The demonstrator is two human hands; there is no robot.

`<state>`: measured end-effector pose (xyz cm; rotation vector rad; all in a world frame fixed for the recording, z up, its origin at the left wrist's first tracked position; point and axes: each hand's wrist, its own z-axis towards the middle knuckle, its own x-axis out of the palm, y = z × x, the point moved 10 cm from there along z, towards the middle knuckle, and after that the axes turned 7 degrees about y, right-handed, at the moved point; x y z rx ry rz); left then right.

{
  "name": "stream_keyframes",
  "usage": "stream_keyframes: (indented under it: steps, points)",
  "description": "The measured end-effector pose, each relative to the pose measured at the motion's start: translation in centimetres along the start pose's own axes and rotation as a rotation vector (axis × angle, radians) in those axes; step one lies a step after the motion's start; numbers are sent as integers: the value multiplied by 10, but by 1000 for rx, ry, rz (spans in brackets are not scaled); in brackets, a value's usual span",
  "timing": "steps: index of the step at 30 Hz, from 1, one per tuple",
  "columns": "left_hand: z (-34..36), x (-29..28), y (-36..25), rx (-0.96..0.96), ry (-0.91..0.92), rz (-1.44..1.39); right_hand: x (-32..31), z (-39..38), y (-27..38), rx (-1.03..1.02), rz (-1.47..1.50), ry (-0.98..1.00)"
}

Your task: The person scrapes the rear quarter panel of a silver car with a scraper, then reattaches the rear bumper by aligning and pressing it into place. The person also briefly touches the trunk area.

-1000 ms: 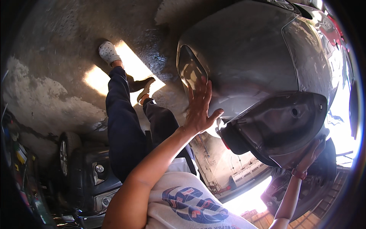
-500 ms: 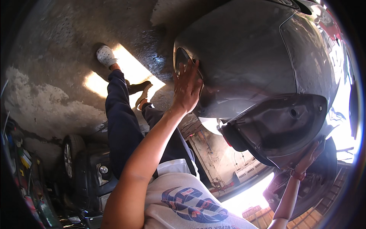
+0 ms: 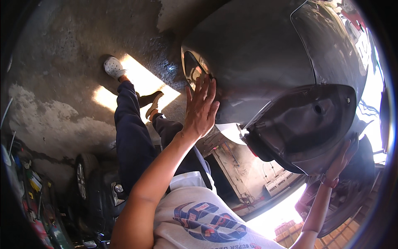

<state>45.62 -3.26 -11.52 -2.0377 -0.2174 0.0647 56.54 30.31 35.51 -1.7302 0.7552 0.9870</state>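
My left hand (image 3: pixel 201 110) lies with its fingers stretched out on the edge of a dark grey car body (image 3: pixel 253 50), beside a glossy lamp-shaped opening (image 3: pixel 193 68). It grips nothing. On the right, my right hand (image 3: pixel 339 165), with a band at the wrist, rests flat against the lower outer side of a dark moulded car panel (image 3: pixel 309 120). Its fingers point up along that surface and are partly in shade. The panel has a round hole and a red piece (image 3: pixel 256 150) at its left edge.
Another person's trouser legs cannot be told apart from mine. A pale clog (image 3: pixel 112 67) stands on the stained concrete floor (image 3: pixel 49 112). A dark vehicle with a wheel (image 3: pixel 81 176) is at lower left, near cluttered tools (image 3: pixel 33 182). A pale wall unit (image 3: pixel 244 170) is behind.
The view has shifted, so the car body and panel sit slightly higher and further left. My left hand is slightly lower along the body edge; my right hand stays on the panel.
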Motion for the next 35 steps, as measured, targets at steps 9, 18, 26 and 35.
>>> stream_keyframes:
  steps: [9, 18, 26, 35]
  points:
    - [9, -10, -49, 120, -79, 289, 0, 4, 5, 3, 171, -84]
    - [-21, -15, -58, 115, -76, 599, -1, 4, 17, -266, 37, -161]
    - [-223, -60, 148, -467, 324, 881, -13, -7, 11, -176, 196, -330]
    - [-623, -118, 306, -1027, -82, 349, -40, -133, 1, -445, 1025, -507]
